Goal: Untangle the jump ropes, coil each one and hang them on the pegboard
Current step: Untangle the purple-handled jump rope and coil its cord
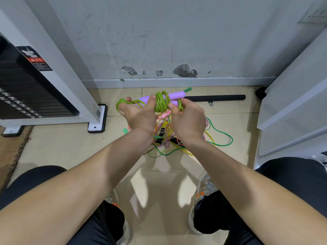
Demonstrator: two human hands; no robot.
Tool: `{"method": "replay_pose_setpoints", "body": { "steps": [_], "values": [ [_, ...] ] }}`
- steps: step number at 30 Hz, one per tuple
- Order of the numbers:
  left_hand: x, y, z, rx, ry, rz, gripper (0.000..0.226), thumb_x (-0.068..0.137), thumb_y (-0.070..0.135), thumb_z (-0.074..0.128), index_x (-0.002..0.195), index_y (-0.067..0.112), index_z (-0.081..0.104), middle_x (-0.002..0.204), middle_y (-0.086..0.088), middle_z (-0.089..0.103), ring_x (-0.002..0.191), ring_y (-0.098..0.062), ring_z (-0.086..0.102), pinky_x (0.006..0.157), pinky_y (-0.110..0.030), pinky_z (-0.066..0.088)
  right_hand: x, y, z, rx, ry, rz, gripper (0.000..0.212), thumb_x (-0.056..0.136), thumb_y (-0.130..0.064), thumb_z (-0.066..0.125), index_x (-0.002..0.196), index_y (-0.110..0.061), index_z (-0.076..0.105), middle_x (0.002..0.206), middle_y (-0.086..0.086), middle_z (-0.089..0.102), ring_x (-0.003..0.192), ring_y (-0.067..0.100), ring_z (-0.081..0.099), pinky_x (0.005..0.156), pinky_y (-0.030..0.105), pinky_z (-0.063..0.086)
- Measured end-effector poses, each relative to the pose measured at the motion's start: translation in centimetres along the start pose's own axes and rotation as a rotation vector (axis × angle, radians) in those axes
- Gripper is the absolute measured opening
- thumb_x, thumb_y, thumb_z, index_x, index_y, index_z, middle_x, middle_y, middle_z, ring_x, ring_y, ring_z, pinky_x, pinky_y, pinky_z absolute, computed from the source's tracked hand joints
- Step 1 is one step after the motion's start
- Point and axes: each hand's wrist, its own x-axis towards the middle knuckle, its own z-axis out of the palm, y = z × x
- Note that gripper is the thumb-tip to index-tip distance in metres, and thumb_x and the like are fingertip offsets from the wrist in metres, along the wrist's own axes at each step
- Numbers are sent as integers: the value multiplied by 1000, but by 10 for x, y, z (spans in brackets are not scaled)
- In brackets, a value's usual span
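I hold a green jump rope [161, 101] with purple handles [175, 95] above the floor. Its cord is wound several times round the two handles. My left hand [139, 113] grips the left end of the bundle, with a loop of green cord over its fingers. My right hand [187, 117] pinches the cord at the right side of the windings. Below my hands lies a tangled heap of jump ropes [166, 135] on the tiles, with green, yellow, pink and purple cords and dark handles. No pegboard is in view.
A black bar [215, 98] lies on the floor by the wall. A weight machine with a white frame [70, 82] stands at the left, a white cabinet [292, 110] at the right. A brown mat [12, 149] edges the left. My shoes [203, 188] are under my knees.
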Motion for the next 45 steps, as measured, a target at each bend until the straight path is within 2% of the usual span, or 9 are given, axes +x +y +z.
{"method": "replay_pose_setpoints", "body": {
  "steps": [9,11,16,20,25,29,33,38,45],
  "values": [
    [5,-1,-6,120,13,40,66,50,63,82,89,36,36,117,6,41,89,-22,66,78,-52,59,1,-2,4,-399,-1,-302,35,106,-39,39,112,-14,62,98,6,68,91,32,65,64,33,29],
    [6,1,-5,118,13,47,70,48,62,85,90,35,36,121,1,42,80,-12,65,79,-50,59,2,-2,5,-438,35,-375,30,105,-34,46,106,-10,64,89,7,70,80,34,67,60,32,28],
    [6,4,-4,160,45,82,99,37,67,90,108,25,35,122,2,36,109,-23,60,84,-47,58,2,-4,3,-586,122,-449,20,71,-17,87,71,-11,67,52,3,60,39,26,57,50,22,20],
    [3,11,-7,239,38,197,88,55,45,94,115,11,38,122,-2,36,89,-3,42,79,-20,40,0,-6,2,-636,140,-548,14,69,-2,59,65,-14,65,49,0,56,39,22,56,48,21,21],
    [-5,17,-13,357,23,283,87,58,38,94,119,7,40,124,-1,37,82,2,32,75,-26,37,-3,-7,-9,-729,-232,-552,26,84,3,48,102,-11,61,88,7,67,85,31,67,62,33,33],
    [-10,19,-18,472,-37,354,84,58,38,94,116,6,41,127,-2,38,82,1,31,78,-29,38,1,-8,-17,-818,-166,-644,13,76,-5,67,85,-15,69,74,8,65,67,32,66,56,30,32],
    [-17,19,-20,582,-110,397,85,59,41,93,118,7,42,126,-1,38,82,-6,35,82,-36,45,16,-2,-26,-770,-319,-692,19,96,-34,57,104,-20,68,97,8,67,87,33,66,64,32,35],
    [-17,14,-24,731,-288,424,92,56,46,93,124,13,40,127,1,38,103,-23,54,84,-40,48,31,13,-31,-667,-538,-707,30,93,-50,54,93,-25,70,87,3,66,89,31,63,62,32,42],
    [-3,3,-26,840,-556,256,99,42,50,94,117,16,40,119,-4,47,98,-26,64,85,-44,55,28,18,-36,-597,-778,-724,31,84,-52,66,68,-25,65,59,-7,59,66,19,57,58,33,49]
  ]
}}
